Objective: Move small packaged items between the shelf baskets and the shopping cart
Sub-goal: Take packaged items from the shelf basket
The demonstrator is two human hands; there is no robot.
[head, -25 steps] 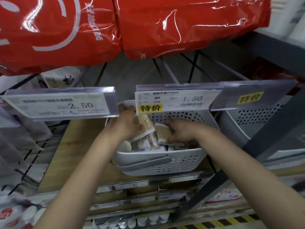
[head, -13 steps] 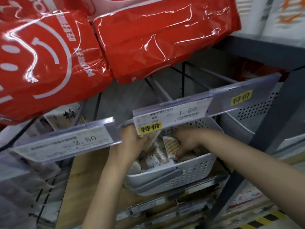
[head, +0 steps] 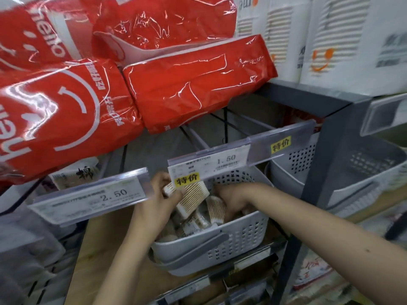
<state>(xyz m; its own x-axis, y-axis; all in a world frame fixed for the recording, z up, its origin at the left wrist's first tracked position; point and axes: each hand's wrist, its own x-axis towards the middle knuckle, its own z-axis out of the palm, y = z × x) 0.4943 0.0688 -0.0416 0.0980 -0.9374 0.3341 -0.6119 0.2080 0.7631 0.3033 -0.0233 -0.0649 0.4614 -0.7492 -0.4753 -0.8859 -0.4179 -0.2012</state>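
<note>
A white perforated basket (head: 240, 236) sits on the wooden shelf, holding several small packs of cotton swabs (head: 214, 209). My left hand (head: 159, 199) is closed around a clear pack of cotton swabs (head: 193, 197), lifted just above the basket, partly behind the 1.50 price tag. My right hand (head: 233, 198) reaches down into the basket among the packs, fingers curled; what it grips is hidden. The shopping cart is not in view.
Price-tag strips marked 2.50 (head: 92, 198) and 1.50 (head: 211, 164) hang in front of the shelf. Big red bags (head: 187, 84) overhang from above. A second white basket (head: 361, 170) stands right of a grey upright post (head: 319, 172). White paper packs (head: 330, 40) fill the top right.
The view has tilted up and left, showing more of the shelf above. My left hand has raised its swab pack slightly; my right hand stays low in the basket.
</note>
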